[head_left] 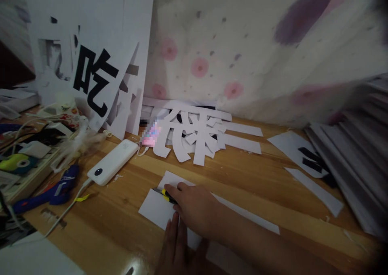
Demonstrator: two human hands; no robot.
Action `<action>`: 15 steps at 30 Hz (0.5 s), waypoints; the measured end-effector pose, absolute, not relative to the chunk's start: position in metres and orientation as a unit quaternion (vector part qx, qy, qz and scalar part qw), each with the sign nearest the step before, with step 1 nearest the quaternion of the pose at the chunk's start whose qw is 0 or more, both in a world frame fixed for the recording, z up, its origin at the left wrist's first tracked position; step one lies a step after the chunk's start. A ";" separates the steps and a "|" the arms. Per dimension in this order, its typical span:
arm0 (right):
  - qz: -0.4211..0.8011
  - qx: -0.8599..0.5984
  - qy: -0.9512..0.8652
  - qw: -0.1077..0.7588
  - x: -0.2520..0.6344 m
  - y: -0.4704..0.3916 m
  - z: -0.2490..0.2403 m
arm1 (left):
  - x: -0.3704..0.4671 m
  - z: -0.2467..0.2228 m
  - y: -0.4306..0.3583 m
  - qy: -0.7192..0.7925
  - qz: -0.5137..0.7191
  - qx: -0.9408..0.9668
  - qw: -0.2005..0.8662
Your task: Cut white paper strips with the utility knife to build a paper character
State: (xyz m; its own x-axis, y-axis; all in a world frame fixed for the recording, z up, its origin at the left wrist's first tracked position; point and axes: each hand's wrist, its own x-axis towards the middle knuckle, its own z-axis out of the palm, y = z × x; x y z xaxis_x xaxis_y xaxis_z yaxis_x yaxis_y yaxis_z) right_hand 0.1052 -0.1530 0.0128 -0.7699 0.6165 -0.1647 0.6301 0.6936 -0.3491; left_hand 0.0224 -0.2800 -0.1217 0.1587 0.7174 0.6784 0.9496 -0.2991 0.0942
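Right hand (197,208) bare, toward six o'clock; bare forearm (254,238) at five o'clock; left hand (182,252) bare, lower at six o'clock, fingers (173,236) slender.

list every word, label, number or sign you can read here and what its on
"吃": big black character on the white sheet leaning at back left
Power bank: faint marking, too small to read
Paper at right: black strokes, partly covered, unreadable
Lit screen: pixelated, unreadable
White cut-outs: overlapping stroke shapes, no sure reading
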 end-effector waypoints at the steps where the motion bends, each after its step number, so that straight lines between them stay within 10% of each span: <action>1: -0.193 0.333 0.923 0.018 0.105 -0.152 0.012 | 0.021 -0.120 -0.280 -0.561 -0.316 -0.743 0.184; 15: -0.198 0.252 0.942 0.102 0.112 -0.144 0.046 | 0.008 -0.087 -0.285 -0.548 -0.172 -0.801 0.169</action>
State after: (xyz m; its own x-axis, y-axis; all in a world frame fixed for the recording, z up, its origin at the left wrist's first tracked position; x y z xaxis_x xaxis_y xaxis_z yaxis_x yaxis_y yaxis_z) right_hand 0.1120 -0.1443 0.0464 -0.8527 0.4339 -0.2910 0.5143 0.7950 -0.3216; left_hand 0.0075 -0.2853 -0.0872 0.3394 0.8199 0.4610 0.9363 -0.3414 -0.0822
